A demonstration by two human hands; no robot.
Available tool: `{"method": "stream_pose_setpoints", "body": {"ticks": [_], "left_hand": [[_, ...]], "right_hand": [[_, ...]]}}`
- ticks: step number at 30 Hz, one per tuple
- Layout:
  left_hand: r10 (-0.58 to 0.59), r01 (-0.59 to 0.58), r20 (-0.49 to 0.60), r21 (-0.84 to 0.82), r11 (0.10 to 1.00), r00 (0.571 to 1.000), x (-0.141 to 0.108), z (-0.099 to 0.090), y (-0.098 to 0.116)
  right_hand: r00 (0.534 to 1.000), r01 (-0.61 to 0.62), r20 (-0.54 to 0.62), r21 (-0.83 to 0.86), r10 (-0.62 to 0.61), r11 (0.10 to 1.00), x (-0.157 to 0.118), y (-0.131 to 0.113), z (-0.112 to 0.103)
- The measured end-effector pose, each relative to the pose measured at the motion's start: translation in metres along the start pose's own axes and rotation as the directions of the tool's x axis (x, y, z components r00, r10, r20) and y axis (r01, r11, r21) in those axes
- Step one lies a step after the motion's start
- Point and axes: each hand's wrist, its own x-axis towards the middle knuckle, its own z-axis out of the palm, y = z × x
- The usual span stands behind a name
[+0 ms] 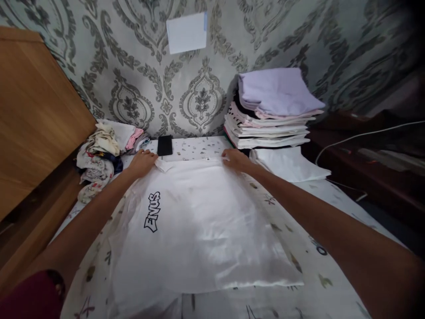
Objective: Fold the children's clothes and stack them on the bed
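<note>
A white garment (195, 212) with black-outlined letters lies spread flat in front of me. A small label shows at its far edge. Translucent material, which looks like thin plastic, shows along its left and near edges. My left hand (143, 163) is closed at its far left corner, beside a small folded-over flap. At the far right corner, my right hand (234, 160) pinches the edge, with the fingertips partly hidden. Both arms reach forward, one along each side of the garment.
Folded clothes (268, 115), lilac on top, are stacked at the back right, beside a folded white cloth (292, 164). Crumpled clothes (99, 155) lie back left. A black flat object (164, 145) rests by the wall. Wooden furniture (43, 110) stands left; a pale cable (365, 137) runs at right.
</note>
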Motion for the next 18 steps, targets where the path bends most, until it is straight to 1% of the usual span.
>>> {"method": "stream_pose_setpoints", "body": {"ticks": [2, 4, 6, 9, 12, 13, 15, 18], "left_hand": [[-0.109, 0.106, -0.030, -0.082, 0.991, 0.994, 0.001, -0.009, -0.004], [-0.221, 0.203, -0.081, -0.186, 0.961, 0.972, -0.004, -0.024, -0.008], [-0.267, 0.226, -0.129, -0.267, 0.937, 0.955, -0.014, -0.042, -0.009], [-0.225, 0.177, -0.132, -0.302, 0.937, 0.965, -0.040, -0.071, -0.001], [-0.132, 0.101, -0.088, -0.295, 0.950, 0.987, -0.078, -0.092, 0.020], [-0.103, 0.080, -0.063, -0.298, 0.951, 0.993, -0.092, -0.095, 0.029], [-0.054, 0.058, 0.023, -0.320, 0.946, 0.998, -0.121, -0.094, 0.049], [0.005, 0.065, 0.186, -0.369, 0.927, 0.982, -0.159, -0.081, 0.076]], "right_hand": [[1.000, -0.005, 0.000, 0.007, 0.005, 1.000, 0.002, 0.003, -0.003], [1.000, -0.017, -0.011, 0.010, 0.017, 1.000, -0.002, 0.001, -0.005], [0.998, -0.042, -0.055, 0.024, 0.043, 0.999, -0.010, -0.004, -0.009], [0.980, -0.033, -0.194, 0.103, 0.053, 0.994, -0.032, -0.013, -0.014], [0.951, 0.050, -0.311, 0.152, 0.000, 0.987, -0.066, -0.018, -0.020], [0.945, 0.082, -0.324, 0.142, -0.032, 0.986, -0.079, -0.018, -0.020], [0.945, 0.157, -0.303, 0.089, -0.123, 0.984, -0.106, -0.018, -0.019], [0.944, 0.253, -0.223, 0.024, -0.241, 0.967, -0.138, -0.017, -0.013]]}}
